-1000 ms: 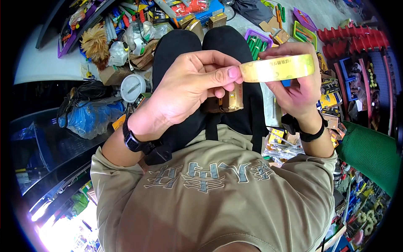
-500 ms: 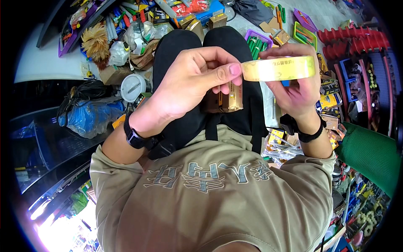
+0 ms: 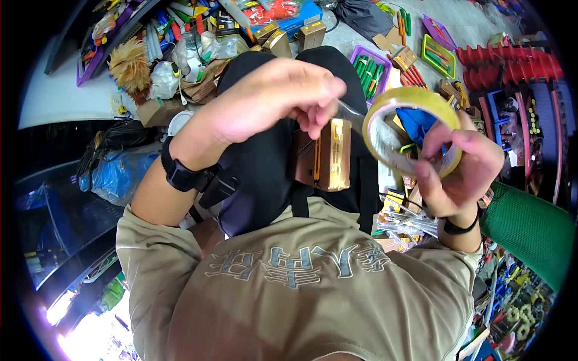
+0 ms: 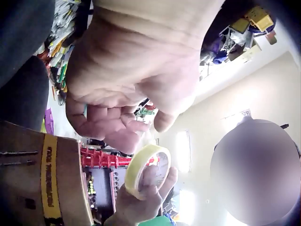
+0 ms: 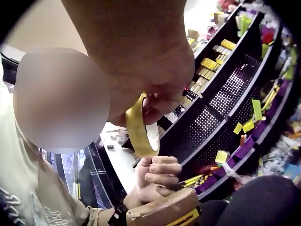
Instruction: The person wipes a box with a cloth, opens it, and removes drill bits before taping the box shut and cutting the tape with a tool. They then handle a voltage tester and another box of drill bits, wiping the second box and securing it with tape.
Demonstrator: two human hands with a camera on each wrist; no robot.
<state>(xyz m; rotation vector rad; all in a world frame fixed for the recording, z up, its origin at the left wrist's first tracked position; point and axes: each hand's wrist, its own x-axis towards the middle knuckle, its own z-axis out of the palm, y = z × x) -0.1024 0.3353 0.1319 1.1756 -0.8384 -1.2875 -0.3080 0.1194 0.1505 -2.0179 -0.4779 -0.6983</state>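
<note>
A yellow tape roll (image 3: 378, 107) is gripped by the right hand (image 3: 463, 162), fingers through and around its lower right side. From its left side a clear strip (image 3: 350, 114) runs to the left hand (image 3: 277, 102), whose thumb and fingertips pinch the end. A brown cardboard box (image 3: 334, 156) with a yellow band rests on the lap beneath the hands. In the left wrist view the roll (image 4: 135, 172) hangs beyond the left hand (image 4: 136, 80); in the right wrist view the right hand (image 5: 155, 89) holds the roll (image 5: 136, 132) above the left hand (image 5: 160, 176).
Purple tray (image 3: 385, 65) and green tray (image 3: 438, 55) with coloured sticks lie beyond the knees. Red spiral pieces (image 3: 509, 64) and shelving stand at the right, beside a green mesh roll (image 3: 530, 231). Assorted tools and small boxes (image 3: 312, 35) cover the floor ahead.
The hands have moved apart, the roll going right and turning its open centre into view. A clear strip now spans between roll and left hand, and more of the box shows.
</note>
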